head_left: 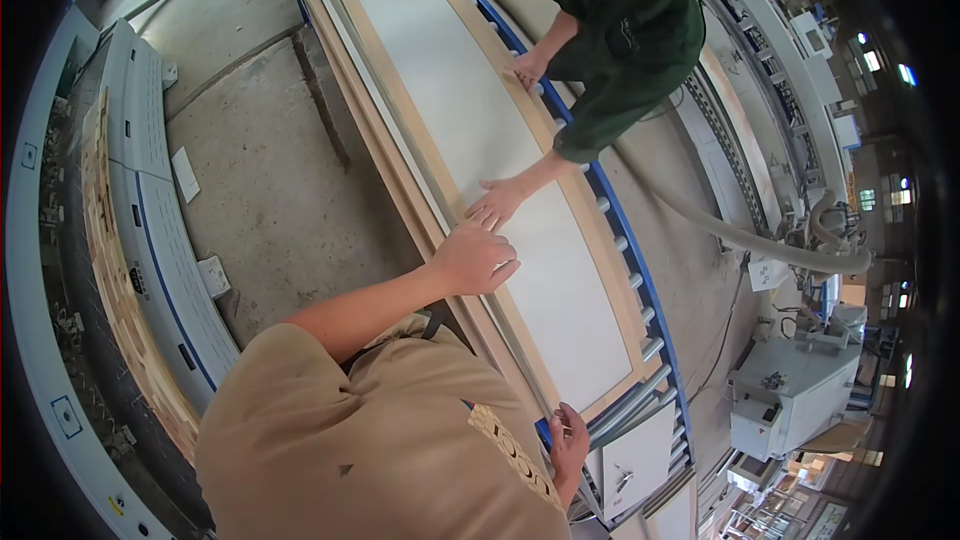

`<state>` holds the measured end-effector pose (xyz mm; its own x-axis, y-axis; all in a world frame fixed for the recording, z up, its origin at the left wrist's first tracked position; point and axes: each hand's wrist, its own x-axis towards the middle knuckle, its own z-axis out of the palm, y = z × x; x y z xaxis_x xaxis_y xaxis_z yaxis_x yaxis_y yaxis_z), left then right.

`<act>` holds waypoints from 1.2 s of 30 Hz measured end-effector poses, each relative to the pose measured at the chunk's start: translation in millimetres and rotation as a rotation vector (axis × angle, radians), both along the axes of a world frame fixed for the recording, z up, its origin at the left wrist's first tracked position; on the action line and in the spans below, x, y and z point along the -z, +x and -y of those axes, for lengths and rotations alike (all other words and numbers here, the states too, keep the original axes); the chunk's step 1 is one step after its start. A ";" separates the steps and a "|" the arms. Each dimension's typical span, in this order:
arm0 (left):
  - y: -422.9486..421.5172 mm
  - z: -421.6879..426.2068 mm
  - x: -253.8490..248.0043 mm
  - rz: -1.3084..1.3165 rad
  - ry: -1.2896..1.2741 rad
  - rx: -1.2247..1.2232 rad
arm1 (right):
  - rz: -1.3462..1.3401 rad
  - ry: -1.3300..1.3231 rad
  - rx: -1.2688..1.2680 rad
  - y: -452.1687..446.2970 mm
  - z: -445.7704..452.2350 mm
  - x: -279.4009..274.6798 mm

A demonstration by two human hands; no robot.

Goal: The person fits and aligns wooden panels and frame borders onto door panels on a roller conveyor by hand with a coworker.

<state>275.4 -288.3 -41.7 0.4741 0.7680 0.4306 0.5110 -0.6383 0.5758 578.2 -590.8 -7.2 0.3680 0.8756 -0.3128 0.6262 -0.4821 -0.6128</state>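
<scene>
A long panel (440,70) with a white face and a light wood frame lies flat on a roller conveyor. My left hand (472,258) is over its left long edge, fingers curled in; what they hold, if anything, is hidden. At the panel's near end, my right hand (568,440) has bent fingers against the corner. Close to my left hand, a co-worker's hand (495,204) lies spread on the panel. The co-worker's other hand (530,68) touches the far long edge.
The conveyor has a blue rail (640,295) and metal rollers (635,281). A person in dark green (640,50) leans across from its far side. A long machine (150,210) stands at left, a grey hose (750,240) and a white cabinet (790,390) at right.
</scene>
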 end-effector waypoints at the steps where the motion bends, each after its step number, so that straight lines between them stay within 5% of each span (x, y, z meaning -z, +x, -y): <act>1: -0.6 -0.4 -0.3 0.009 0.026 0.000 | 0.014 0.002 -0.022 3.2 1.6 3.6; 36: 4.1 -0.2 -8.6 -0.083 -0.094 0.040 | 0.120 -0.070 -0.055 -6.7 -6.5 -12.5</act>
